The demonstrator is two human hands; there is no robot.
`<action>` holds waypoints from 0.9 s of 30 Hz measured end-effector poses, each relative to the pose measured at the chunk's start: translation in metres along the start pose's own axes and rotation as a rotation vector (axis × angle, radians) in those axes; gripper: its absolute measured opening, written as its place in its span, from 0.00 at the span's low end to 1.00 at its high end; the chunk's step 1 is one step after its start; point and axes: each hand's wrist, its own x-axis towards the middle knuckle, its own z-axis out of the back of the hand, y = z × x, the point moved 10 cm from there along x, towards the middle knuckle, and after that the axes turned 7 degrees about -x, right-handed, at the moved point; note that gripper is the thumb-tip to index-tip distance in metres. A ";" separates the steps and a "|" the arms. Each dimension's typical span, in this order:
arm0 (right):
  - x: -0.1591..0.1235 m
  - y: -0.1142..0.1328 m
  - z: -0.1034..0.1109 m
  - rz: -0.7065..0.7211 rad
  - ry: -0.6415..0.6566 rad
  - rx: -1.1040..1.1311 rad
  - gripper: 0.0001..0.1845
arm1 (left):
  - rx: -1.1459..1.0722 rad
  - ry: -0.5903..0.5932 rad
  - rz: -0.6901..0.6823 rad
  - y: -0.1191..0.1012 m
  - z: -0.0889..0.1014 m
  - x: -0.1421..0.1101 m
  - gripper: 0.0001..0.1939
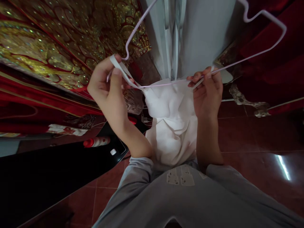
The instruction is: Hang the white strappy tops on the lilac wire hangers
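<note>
A white garment (pixel 172 123) with thin straps hangs between my hands in front of my grey top. My left hand (pixel 108 84) pinches the garment's left strap (pixel 121 68) at the notch of a pale pink wire hanger (pixel 266 52). My right hand (pixel 207 90) is closed on the right strap together with the hanger's lower bar. The hanger spreads above both hands, its hook cut off by the top edge.
Red and gold embroidered fabric (pixel 59 41) fills the upper left. Dark red cloth (pixel 273 72) hangs at right. A white pillar or door frame (pixel 190 34) stands behind the hanger. A black surface (pixel 47 177) at lower left carries a red-capped bottle (pixel 96 142). The floor is glossy red tile (pixel 256 148).
</note>
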 end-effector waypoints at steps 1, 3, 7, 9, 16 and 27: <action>0.000 0.000 -0.001 0.002 0.005 0.001 0.14 | -0.011 -0.025 -0.024 0.002 0.000 0.002 0.13; -0.001 0.000 -0.003 0.010 0.016 0.017 0.15 | -0.014 -0.073 -0.055 0.009 0.001 0.006 0.10; 0.001 0.002 0.002 0.047 -0.016 0.028 0.16 | 0.014 0.023 0.045 0.019 -0.010 0.009 0.12; 0.004 0.005 0.005 0.067 -0.018 0.025 0.16 | -0.012 0.086 0.059 0.009 -0.018 0.010 0.13; 0.006 -0.001 0.003 0.052 0.011 0.015 0.17 | 0.009 0.243 0.044 -0.005 -0.030 0.012 0.06; -0.001 0.000 -0.003 0.046 -0.004 0.078 0.14 | 0.048 -0.357 -0.347 0.008 0.026 -0.057 0.12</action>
